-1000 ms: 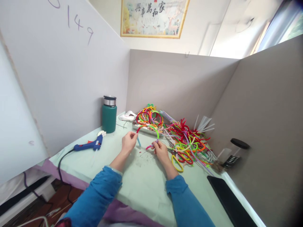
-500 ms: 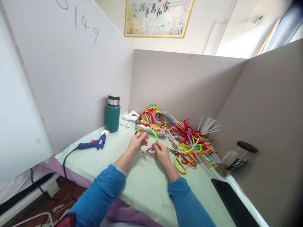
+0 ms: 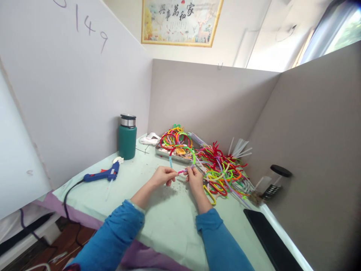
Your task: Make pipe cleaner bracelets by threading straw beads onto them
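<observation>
Between my hands is a hoop of fuzzy pipe cleaner [image 3: 194, 155], coloured in sections of red, green, purple, pink and light blue. My right hand [image 3: 195, 180] pinches its lower right side, by the purple and pink part. At the pink end, the thumb and fingertips of my left hand [image 3: 163, 177] close together. The light blue end stands free above the left fingers. Both hands are a little above the cloth-covered table [image 3: 166, 218], and the hoop's top overlaps the tray behind it in view.
Finished-looking coloured rings lie in a metal tray [image 3: 169, 155] at the back. A tangled heap of pipe cleaners [image 3: 225, 169] and yellow-handled scissors [image 3: 210, 195] spread right. Left stand a green bottle [image 3: 127, 139] and a blue glue gun [image 3: 103, 175]. A black slab [image 3: 270, 237] lies front right.
My left hand has come down from the hoop's upper left to its pink end and closed there. The hoop has turned, showing its light blue end. The whole view has shifted slightly.
</observation>
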The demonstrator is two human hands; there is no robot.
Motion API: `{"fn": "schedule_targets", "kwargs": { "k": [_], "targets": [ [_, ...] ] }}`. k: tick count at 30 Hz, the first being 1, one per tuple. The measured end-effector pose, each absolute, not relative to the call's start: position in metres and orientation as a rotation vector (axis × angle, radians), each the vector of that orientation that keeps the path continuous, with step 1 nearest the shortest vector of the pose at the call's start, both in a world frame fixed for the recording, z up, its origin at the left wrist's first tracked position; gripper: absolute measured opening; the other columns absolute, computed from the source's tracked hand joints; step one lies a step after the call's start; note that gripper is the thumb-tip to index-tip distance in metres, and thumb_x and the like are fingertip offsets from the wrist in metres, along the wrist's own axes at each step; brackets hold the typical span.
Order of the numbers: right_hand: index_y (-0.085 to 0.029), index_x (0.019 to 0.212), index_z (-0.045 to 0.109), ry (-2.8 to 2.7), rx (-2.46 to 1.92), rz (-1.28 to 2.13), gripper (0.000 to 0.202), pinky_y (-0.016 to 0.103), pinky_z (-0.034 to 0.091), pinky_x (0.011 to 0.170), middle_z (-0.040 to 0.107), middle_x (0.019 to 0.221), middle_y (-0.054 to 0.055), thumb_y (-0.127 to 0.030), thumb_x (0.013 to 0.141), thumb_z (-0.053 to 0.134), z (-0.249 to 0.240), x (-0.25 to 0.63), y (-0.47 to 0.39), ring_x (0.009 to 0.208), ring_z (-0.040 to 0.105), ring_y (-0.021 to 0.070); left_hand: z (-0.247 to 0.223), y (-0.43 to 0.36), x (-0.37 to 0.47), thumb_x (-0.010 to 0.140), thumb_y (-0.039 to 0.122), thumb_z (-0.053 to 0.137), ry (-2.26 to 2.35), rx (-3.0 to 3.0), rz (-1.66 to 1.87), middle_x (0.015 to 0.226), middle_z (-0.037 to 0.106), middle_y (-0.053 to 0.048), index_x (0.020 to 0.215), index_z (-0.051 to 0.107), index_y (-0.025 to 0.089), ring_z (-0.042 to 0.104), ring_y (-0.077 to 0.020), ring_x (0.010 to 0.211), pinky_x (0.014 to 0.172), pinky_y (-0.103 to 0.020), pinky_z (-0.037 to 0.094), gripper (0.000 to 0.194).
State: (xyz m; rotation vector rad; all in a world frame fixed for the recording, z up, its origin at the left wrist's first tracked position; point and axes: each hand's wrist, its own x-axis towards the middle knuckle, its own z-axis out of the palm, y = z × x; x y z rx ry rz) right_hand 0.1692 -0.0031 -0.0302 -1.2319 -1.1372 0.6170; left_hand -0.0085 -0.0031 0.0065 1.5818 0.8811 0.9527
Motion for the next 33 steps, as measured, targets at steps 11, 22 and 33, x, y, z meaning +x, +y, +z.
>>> {"fn": "schedule_targets", "kwargs": {
  "k": [11,22,33],
  "targets": [
    [-0.018,0.077,0.062,-1.03,-1.234,0.596,0.041,0.027,0.037,0.044,0.068,0.066,0.005,-0.059,0.077,0.057,-0.031,0.182,0.002,0.044,0.049,0.0134,0.015,0.01,-0.034,0.069,0.053,0.066,1.045,1.107,1.518,0.06,0.058,0.001,0.074,0.064,0.012,0.041,-0.0046,0.039,0.04,-0.021,0.03,0.041],
    [-0.019,0.078,0.065,-1.333,-1.142,0.605,0.04,0.026,0.038,0.047,0.065,0.064,0.002,-0.058,0.08,0.057,-0.024,0.156,-0.014,0.044,0.048,0.0127,0.003,0.021,-0.03,0.069,0.034,0.071,1.416,1.393,1.418,0.069,0.062,0.002,0.095,0.062,0.016,0.054,-0.0101,0.052,0.05,-0.022,0.04,0.033],
    [-0.02,0.076,0.064,-1.414,-1.144,0.581,0.035,0.028,0.039,0.05,0.066,0.064,0.002,-0.053,0.083,0.057,-0.023,0.149,-0.02,0.044,0.049,0.014,0.005,0.021,-0.036,0.083,0.031,0.053,1.593,1.514,1.399,0.074,0.07,-0.002,0.08,0.068,0.019,0.06,-0.0124,0.057,0.059,-0.023,0.042,0.019]
  ]
}}
